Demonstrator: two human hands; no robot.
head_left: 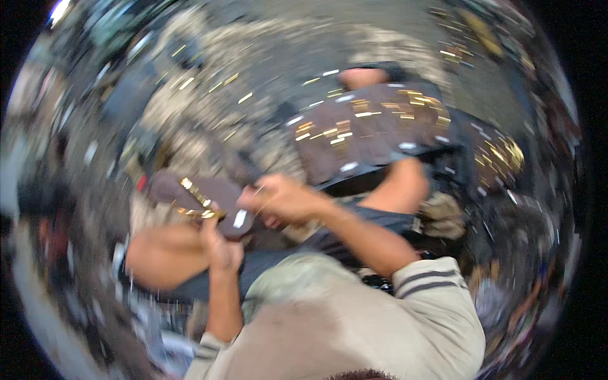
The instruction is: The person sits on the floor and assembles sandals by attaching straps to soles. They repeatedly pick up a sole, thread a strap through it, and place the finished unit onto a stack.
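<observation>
A dark brown sandal (228,196) with gold straps and a small white label at its heel lies across my lap at the left. My left hand (221,247) grips its near edge, with the thumb by the gold strap. Close to the heel end is my right hand (282,197), its fingers curled together. A thin yellowish line shows at those fingertips, too blurred to name. Whether the right fingers touch the sandal, I cannot tell.
To the right, several similar brown sandals (373,126) with gold straps stand in a row beside my knee. More gold-strapped sandals (497,155) lie farther right. Beige crumpled sheeting (278,57) and gold pieces (246,97) spread over the grey floor ahead. The whole picture is motion-blurred.
</observation>
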